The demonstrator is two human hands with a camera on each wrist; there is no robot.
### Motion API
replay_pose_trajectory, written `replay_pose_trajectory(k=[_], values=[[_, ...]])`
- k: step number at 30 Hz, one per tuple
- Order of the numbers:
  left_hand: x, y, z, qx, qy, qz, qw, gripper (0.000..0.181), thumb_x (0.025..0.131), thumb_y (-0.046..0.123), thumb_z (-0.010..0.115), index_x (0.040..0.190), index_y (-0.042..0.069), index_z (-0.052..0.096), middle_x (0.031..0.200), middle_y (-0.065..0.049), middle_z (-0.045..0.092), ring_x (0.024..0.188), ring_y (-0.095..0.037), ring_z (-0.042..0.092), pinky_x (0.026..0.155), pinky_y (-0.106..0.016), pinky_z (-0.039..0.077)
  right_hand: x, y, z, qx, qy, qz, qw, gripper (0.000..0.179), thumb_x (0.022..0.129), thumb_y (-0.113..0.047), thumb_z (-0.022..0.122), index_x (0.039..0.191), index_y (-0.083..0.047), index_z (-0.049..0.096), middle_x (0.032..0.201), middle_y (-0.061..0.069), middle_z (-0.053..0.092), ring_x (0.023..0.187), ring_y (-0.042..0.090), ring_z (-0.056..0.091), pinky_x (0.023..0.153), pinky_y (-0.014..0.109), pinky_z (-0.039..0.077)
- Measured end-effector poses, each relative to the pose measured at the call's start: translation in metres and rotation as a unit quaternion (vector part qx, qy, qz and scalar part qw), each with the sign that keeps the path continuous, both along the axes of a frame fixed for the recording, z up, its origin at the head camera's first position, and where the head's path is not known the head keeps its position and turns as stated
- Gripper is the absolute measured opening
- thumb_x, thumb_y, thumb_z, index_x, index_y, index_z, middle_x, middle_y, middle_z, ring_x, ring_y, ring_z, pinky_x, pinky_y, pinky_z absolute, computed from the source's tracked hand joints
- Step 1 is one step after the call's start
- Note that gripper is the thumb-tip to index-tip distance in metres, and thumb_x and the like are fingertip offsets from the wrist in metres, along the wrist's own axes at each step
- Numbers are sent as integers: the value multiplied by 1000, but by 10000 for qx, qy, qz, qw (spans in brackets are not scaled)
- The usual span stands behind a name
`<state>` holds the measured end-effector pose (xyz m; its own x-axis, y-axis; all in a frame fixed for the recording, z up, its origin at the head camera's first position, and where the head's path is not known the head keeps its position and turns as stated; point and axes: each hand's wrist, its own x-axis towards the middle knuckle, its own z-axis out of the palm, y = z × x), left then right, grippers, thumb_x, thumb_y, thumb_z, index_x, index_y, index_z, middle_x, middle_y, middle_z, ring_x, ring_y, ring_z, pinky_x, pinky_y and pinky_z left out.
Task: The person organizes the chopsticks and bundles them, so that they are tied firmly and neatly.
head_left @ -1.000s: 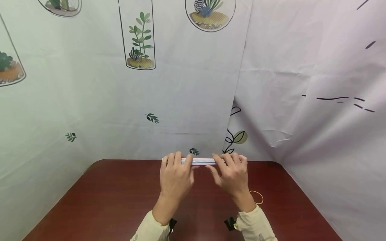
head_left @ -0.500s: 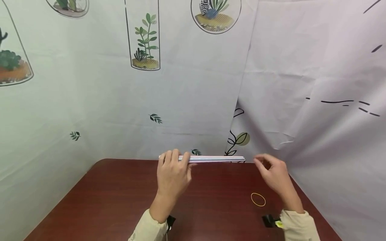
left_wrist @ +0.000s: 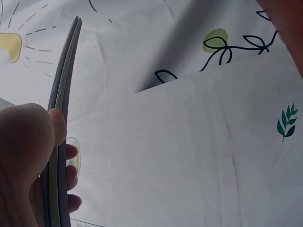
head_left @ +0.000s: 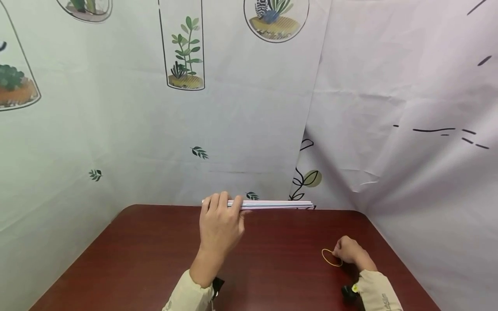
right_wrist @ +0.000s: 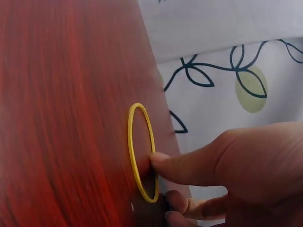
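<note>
My left hand (head_left: 221,226) grips a bundle of chopsticks (head_left: 276,204) near its left end. Level over the far part of the table, the pale, slim pieces stretch to the right. In the left wrist view my thumb lies along the near side of the bundle, and fingertips curl round the other side. Lower down at the right, my right hand (head_left: 350,250) is at a thin yellow rubber band (right_wrist: 130,142) on the tabletop. Its thumb and finger pinch the band's edge, the finger partly hidden behind the thumb.
The dark red wooden table (head_left: 272,263) has rounded far corners. White cloth (head_left: 249,116) printed with plants and leaves hangs behind it and along both sides. Small black pieces of gear (head_left: 349,292) show at the wrists.
My right hand has let go of the right end of the chopsticks, swung right, and come down to the rubber band. The left hand keeps its grip, almost unmoved.
</note>
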<state>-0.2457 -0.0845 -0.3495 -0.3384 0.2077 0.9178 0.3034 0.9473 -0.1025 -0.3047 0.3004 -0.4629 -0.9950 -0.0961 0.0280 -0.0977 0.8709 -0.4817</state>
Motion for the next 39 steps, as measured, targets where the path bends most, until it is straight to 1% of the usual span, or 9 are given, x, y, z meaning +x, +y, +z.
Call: replay_pose_trajectory(k=[5,8,13,17,23,27,34,36,39], values=[[1,0,1,14,-36,-48,10000,30,95,39,52,90,10,60,81,-11,51,82,-33,52,82,-47,41,0,-6,9,-263,217,97,9994,21,90,0,62,71,-5,56,67,1,57,59,15,51,56,31,42],[2,0,2,-26,-114,16,9999,30,95,38,50,90,10,60,82,-10,51,83,-32,52,82,-47,41,-1,-13,23,-1437,242,328,9888,11,92,3,58,81,4,58,72,6,61,62,16,55,55,29,43],[2,-1,2,-29,-121,-8,9999,30,96,38,49,90,10,60,82,-11,52,82,-32,52,82,-47,41,5,-32,63,-3567,60,197,9340,17,96,-2,57,102,13,63,76,7,67,64,14,65,58,27,52],[1,-1,1,-2,-77,-19,10000,33,97,40,46,89,10,60,82,-10,52,82,-32,52,82,-47,42,17,-47,97,-4603,-31,202,8875,17,98,-6,57,107,6,65,82,1,70,67,9,65,61,25,52],[1,1,2,26,-59,34,10000,47,103,45,31,88,11,60,81,-10,52,82,-32,52,83,-46,42,34,-66,127,-5574,365,958,8239,23,96,7,49,105,-6,65,96,2,73,70,11,67,58,21,49],[0,3,5,-21,-39,48,10000,41,101,44,39,88,11,60,82,-9,52,82,-31,52,82,-45,42,43,-71,137,-5847,825,1217,7978,14,93,6,62,92,-7,68,95,4,75,71,12,70,60,21,53],[-1,-2,2,12,-52,-62,10000,26,92,37,56,89,11,59,81,-10,51,82,-33,53,82,-47,42,47,-80,141,-5481,860,2040,8066,19,97,1,59,101,-6,76,100,6,75,96,15,71,86,30,54],[-1,-2,1,-16,-52,-47,10000,25,91,37,58,88,11,59,80,-10,50,81,-32,52,81,-46,43,49,-85,140,-5232,847,2114,8212,19,96,0,60,108,-3,74,104,4,74,99,13,70,90,29,53],[1,1,-1,-65,-74,-45,9999,21,88,32,62,88,12,59,80,-9,50,81,-31,52,80,-45,43,53,-96,139,-4628,1040,1935,8588,24,94,-3,65,116,4,70,105,2,74,98,10,68,88,26,53]])
